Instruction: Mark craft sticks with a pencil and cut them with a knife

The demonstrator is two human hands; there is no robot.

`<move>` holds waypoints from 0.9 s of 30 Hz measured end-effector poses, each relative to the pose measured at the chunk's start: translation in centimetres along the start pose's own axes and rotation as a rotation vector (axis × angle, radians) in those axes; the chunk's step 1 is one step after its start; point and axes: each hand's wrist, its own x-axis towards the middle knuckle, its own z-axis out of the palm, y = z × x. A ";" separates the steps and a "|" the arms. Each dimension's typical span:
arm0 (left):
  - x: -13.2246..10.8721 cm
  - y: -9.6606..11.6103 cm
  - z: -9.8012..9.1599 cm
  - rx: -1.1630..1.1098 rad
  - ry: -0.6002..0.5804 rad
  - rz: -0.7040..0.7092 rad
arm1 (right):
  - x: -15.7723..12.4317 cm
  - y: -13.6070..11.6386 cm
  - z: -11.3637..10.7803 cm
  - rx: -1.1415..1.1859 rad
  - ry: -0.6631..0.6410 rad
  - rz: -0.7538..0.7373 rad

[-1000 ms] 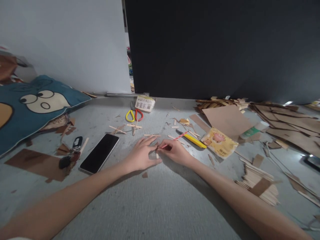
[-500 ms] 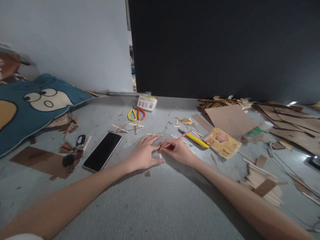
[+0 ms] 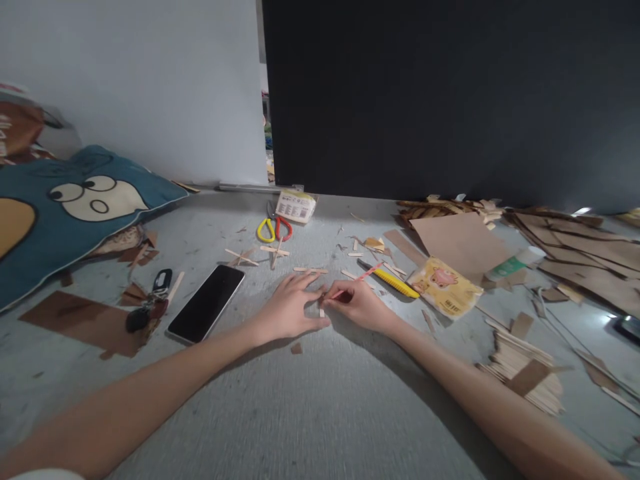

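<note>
My right hand is closed around a thin red pencil, whose tip rests on a small wooden stick piece lying on the grey floor. My left hand lies flat beside it, fingers spread, with thumb and forefinger pressing on that stick piece. More short wooden sticks lie just beyond my fingers. A yellow utility knife sits right behind my right hand.
A black phone and keys lie to the left. Scissors with yellow and red handles lie near the wall. A stack of sticks, cardboard sheets, a yellow packet and a blue cushion surround the spot.
Both hands stay in place on the stick piece; only the view has drifted slightly.
</note>
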 end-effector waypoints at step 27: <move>-0.1 -0.2 0.0 0.029 0.076 0.032 | -0.6 -0.3 -0.2 0.033 0.025 0.012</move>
